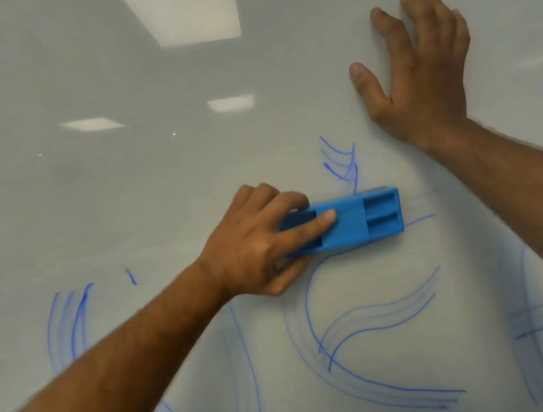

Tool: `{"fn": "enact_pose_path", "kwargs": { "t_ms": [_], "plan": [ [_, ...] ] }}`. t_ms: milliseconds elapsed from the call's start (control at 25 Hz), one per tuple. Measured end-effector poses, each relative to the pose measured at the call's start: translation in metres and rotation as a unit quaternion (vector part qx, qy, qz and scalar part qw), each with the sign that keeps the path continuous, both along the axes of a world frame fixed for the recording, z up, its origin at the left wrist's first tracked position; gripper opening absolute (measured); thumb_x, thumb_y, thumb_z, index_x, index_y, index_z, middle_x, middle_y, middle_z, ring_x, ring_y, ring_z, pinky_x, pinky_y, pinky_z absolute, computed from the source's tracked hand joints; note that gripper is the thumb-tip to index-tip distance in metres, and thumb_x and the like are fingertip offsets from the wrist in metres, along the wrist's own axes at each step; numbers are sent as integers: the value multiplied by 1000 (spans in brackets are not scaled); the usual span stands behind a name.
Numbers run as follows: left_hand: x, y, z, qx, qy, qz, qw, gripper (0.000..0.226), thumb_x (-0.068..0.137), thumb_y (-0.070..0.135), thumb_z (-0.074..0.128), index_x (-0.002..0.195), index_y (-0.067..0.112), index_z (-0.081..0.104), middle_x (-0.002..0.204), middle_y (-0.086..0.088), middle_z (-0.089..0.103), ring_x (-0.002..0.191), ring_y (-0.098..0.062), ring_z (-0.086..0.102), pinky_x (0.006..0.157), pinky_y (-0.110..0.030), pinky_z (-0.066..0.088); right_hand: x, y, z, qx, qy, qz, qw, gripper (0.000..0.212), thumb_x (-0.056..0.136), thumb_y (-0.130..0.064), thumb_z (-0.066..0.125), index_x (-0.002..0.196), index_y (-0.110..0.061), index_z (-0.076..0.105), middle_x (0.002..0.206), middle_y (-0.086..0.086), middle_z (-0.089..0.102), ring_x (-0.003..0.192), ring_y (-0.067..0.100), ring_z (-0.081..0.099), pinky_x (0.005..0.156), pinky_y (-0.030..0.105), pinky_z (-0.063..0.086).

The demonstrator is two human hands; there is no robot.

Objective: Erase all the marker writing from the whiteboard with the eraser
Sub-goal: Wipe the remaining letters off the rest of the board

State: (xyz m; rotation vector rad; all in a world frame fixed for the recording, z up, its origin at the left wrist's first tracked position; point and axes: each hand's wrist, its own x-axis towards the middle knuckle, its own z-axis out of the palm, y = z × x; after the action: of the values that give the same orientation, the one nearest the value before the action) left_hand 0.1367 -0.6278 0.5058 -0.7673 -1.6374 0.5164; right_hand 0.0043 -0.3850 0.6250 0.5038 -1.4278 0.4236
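Note:
A glossy whiteboard (157, 186) fills the whole view. Blue marker writing (365, 328) covers its lower half: curved strokes at the left, a large curved letter shape in the middle, crossed lines at the right, and a few short strokes (340, 162) just above the eraser. My left hand (254, 242) grips the left end of a blue rectangular eraser (361, 218) and holds it flat against the board, long side horizontal. My right hand (418, 72) rests on the board at the upper right, fingers spread, holding nothing.
Ceiling lights reflect in the board's upper half (182, 10). My right forearm (530, 192) crosses the right side and covers part of the writing there. The upper half of the board carries no marks.

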Motion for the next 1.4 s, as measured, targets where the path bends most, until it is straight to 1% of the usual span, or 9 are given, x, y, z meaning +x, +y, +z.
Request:
{"fn": "enact_pose_path", "kwargs": {
  "t_ms": [160,440,520,760,880,1000,1200,1280,1400],
  "plan": [
    [2,-5,12,-6,15,16,1000,48,86,34,67,132,19,68,109,-17,68,81,-31,56,72,-43,41,-2,0,0,2,-1,2,1000,67,99,-60,39,152,-19,43,160,17,33,149,39,27,122,58,15],
    [-6,2,42,246,135,-3,960,50,81,28,75,128,11,70,111,-20,63,81,-34,54,77,-46,43,-9,10,4,1,32,41,999,61,97,-58,47,143,-20,54,152,16,44,140,40,39,116,52,26],
    [-10,17,33,231,121,-4,965,51,81,29,75,128,13,69,111,-19,63,81,-34,55,77,-45,42,-12,23,7,11,42,29,999,60,96,-59,47,141,-20,55,149,16,47,136,40,43,111,49,30],
    [-24,59,-13,43,21,9,999,55,82,29,72,135,21,58,110,-16,65,82,-30,53,71,-41,37,-23,49,1,34,25,10,999,61,99,-58,43,146,-20,48,151,18,42,139,40,38,111,51,28],
    [-19,55,-10,17,11,30,999,56,82,29,69,137,23,58,111,-15,66,83,-30,54,72,-41,38,-24,50,2,39,31,8,999,60,99,-56,43,146,-19,47,151,19,42,139,41,38,112,52,28],
    [-10,35,21,108,66,37,991,48,88,36,67,134,23,64,112,-16,65,84,-33,58,75,-43,41,-27,49,1,33,58,14,998,58,100,-55,44,144,-19,50,149,20,46,136,42,42,111,51,30],
    [-6,26,57,332,142,14,932,53,81,35,74,131,18,68,112,-15,62,86,-28,51,82,-37,40,-28,47,-1,34,50,7,998,59,101,-55,42,147,-19,48,151,20,44,138,41,40,112,51,28],
    [-8,32,49,283,133,16,950,52,80,32,75,129,16,69,111,-16,62,83,-32,53,78,-43,43,-28,47,-2,30,58,6,998,58,101,-55,42,146,-19,48,151,20,44,138,42,40,112,51,29],
    [-8,32,24,112,66,19,991,51,81,29,73,130,16,68,111,-18,64,82,-33,55,74,-45,42,-28,46,-3,29,58,7,998,57,101,-53,43,146,-19,49,151,21,44,139,43,40,113,52,28]
  ]
}}
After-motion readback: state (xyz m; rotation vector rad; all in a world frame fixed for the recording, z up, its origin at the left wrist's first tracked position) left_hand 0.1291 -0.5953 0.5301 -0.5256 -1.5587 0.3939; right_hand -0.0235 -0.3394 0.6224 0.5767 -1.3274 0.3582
